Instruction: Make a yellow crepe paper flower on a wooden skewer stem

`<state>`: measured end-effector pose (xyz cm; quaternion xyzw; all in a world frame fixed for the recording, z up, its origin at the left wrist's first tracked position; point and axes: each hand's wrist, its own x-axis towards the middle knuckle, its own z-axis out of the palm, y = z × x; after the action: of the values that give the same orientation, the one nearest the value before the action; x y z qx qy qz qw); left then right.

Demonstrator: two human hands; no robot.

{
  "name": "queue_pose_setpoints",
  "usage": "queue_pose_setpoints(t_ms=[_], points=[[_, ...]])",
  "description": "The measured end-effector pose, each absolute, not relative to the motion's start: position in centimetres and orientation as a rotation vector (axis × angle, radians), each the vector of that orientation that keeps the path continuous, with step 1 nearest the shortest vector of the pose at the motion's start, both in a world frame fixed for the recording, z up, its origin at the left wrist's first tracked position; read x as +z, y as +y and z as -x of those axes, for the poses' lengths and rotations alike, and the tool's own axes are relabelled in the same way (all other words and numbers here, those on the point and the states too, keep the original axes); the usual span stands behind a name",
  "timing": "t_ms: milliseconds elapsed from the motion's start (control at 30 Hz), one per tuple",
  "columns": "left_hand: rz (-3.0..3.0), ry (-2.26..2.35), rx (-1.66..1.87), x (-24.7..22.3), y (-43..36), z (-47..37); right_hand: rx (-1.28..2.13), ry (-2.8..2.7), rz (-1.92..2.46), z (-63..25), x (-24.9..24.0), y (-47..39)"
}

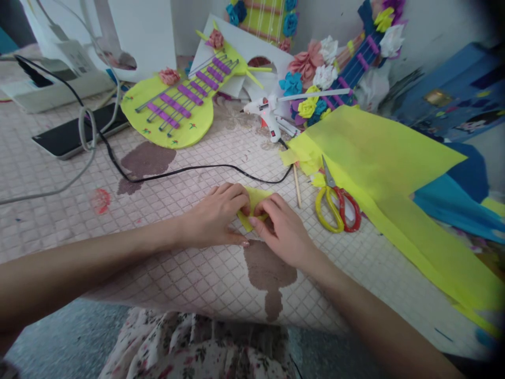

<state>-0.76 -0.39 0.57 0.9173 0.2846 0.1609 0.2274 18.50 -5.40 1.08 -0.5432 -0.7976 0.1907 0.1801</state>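
Note:
Both hands meet over a small piece of yellow paper [255, 197] near the table's front. My left hand [216, 216] has its curled fingers on the paper's left side, its thumb stretched toward the front. My right hand [284, 229] pinches the paper's right side between thumb and fingers. Right of the hands lie scissors [334, 202] with one yellow and one red handle, beside a thin wooden stick [297, 187]. Small yellow scraps [305, 152] lie behind them, next to large yellow sheets [374, 150].
A white glue gun [270, 117] stands behind the hands, its black cord [189, 168] crossing the table [213, 184]. At the back are a yellow paper instrument [177, 110] and a blue one with flowers [355, 66]. A phone [71, 138] and power strip [55, 84] lie left.

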Motion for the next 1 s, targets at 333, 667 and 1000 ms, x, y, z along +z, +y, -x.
queue_pose_setpoints(t_ms=[333, 667, 1000], points=[[-2.362, 0.727, 0.596, 0.5, 1.2, 0.9, 0.382, -2.264, 1.589, -18.1, 0.3, -5.5], [-2.36, 0.875, 0.775, -0.1, -0.2, -0.4, 0.358, -2.254, 1.591, -18.1, 0.2, -5.4], [-2.43, 0.9, 0.696, -0.4, -0.6, -0.6, 0.566, -2.165, 1.546, -19.8, 0.7, -4.8]])
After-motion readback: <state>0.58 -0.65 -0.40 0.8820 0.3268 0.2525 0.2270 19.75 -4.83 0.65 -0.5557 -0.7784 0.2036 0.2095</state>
